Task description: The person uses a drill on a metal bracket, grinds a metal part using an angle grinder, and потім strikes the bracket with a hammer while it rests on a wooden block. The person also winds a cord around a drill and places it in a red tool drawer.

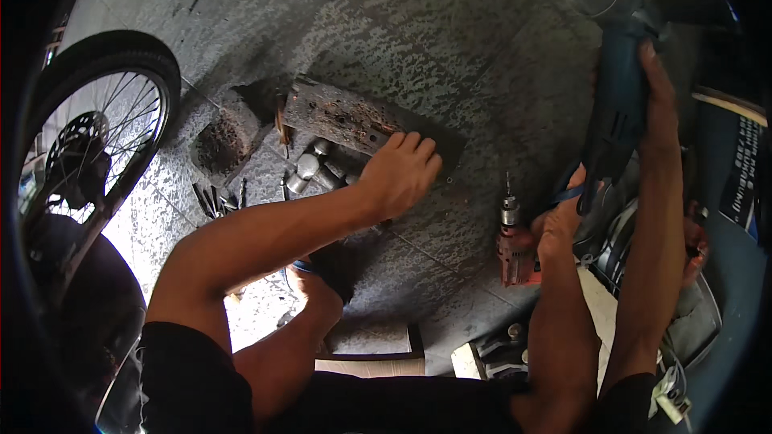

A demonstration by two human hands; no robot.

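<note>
My left hand [402,173] is closed over the near right end of a scarred, pitted wooden block [342,115] lying on the floor. Raised at the far right, a blue angle grinder [621,80] with a round disc at its top is gripped by my right hand [661,100]. The fingers of that hand are partly hidden behind the grinder's body. Metal hammer heads [308,167] lie just in front of the block, partly covered by my left forearm. A red power drill [515,245] with a bit in its chuck stands next to my right foot.
A spoked wheel [133,128] with a brake disc stands at the left. A hollowed, dark block [225,145] and several slim metal tools [215,201] lie near it. My sandalled feet flank the work area. Bags and cables [611,249] crowd the right, beside a dark blue printed panel [728,185].
</note>
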